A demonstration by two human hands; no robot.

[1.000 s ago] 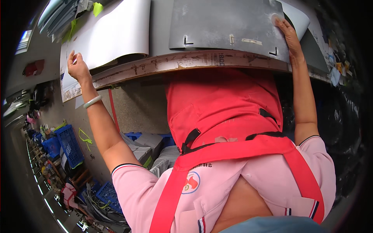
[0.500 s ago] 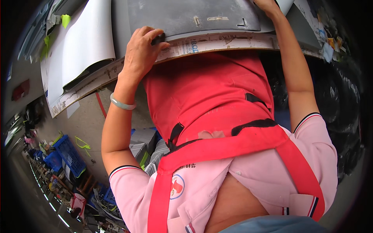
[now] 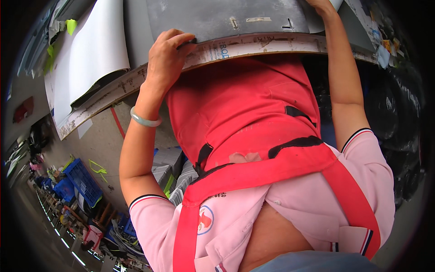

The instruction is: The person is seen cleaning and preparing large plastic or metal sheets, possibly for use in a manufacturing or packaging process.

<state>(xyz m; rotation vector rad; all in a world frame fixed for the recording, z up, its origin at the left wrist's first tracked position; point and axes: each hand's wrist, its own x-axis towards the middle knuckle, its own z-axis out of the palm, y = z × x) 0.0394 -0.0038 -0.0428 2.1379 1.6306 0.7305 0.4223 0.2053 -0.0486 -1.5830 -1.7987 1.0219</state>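
Note:
A flat dark-grey board [image 3: 213,20] with cut slots and pieces of tape lies on the worktable, close to its near edge [image 3: 253,46]. My left hand [image 3: 165,56] is at the board's near left corner, its fingers curled round a small dark thing [image 3: 186,43] that they mostly hide. I cannot make out whether this is part of the board or a separate piece. At the top edge of the view, my right hand [image 3: 321,5] is over the board's right side. Its fingers are cut off by the frame.
A curled white sheet [image 3: 97,50] lies on the table's left part. Black plastic bags [image 3: 389,113] stand below at the right. On the floor at the left are a blue crate [image 3: 83,181] and grey wrapped bundles [image 3: 165,165]. Another person [image 3: 93,236] is far off at lower left.
The grey board has slid slightly to the right along the table edge, and my left hand has shifted a little with it. My right hand has moved slightly right.

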